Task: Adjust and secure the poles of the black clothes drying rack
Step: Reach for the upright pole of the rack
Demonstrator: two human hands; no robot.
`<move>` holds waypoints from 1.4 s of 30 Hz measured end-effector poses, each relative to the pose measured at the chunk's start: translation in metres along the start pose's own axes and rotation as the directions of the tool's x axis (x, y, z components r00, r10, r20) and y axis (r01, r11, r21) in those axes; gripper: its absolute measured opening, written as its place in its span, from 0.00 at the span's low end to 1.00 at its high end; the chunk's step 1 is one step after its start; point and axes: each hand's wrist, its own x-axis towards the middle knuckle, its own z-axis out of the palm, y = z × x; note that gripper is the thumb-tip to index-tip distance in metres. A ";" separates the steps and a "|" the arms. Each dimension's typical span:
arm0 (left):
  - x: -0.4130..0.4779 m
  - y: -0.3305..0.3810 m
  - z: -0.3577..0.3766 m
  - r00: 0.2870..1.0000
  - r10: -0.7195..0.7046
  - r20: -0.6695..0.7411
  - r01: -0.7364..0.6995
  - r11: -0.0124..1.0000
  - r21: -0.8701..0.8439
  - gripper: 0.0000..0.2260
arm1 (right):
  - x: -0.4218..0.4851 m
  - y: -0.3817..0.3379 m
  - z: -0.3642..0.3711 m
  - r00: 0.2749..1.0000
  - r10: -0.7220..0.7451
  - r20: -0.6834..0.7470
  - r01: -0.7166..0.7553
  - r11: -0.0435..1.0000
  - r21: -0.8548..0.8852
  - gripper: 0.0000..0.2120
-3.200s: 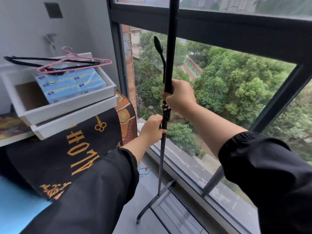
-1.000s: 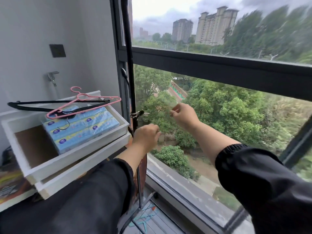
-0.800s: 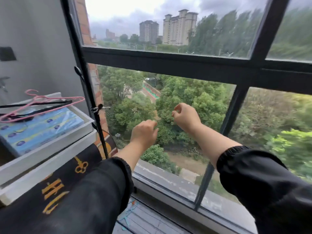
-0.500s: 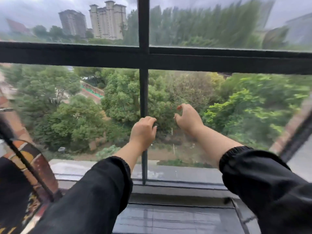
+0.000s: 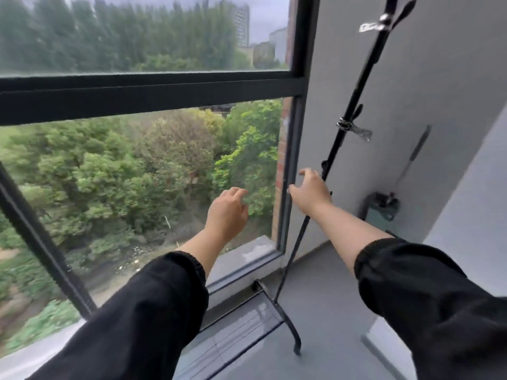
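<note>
A: Right hand (image 5: 311,193) – fingers spread wide, holding nothing, just beside the black pole (image 5: 354,104) at the window's right edge. Contact with the pole: cannot tell; the hand overlaps it in view.

B: Left hand (image 5: 226,213)?

A: Loosely open, fingers half curled, empty, held in front of the glass, apart from the pole.

B: Pole state?

A: Leans against the grey wall (image 5: 439,78), foot (image 5: 295,341) on the floor beside the low rack shelf (image 5: 241,325). Two metal clamp levers on it: lower (image 5: 354,128) and upper (image 5: 374,24). Both stick out sideways, likely unlocked.

B: Risks?

A: If the clamps are slack, the upper section may slide down when gripped and pinch fingers. A one-handed grab at mid-height could tip the pole off the wall or kick the foot outward.
</note>
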 end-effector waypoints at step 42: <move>0.263 0.043 0.241 0.858 -0.471 0.207 0.466 0.882 0.075 0.09 | 0.322 0.086 0.069 0.838 -0.378 0.393 0.370 0.924 0.100 0.27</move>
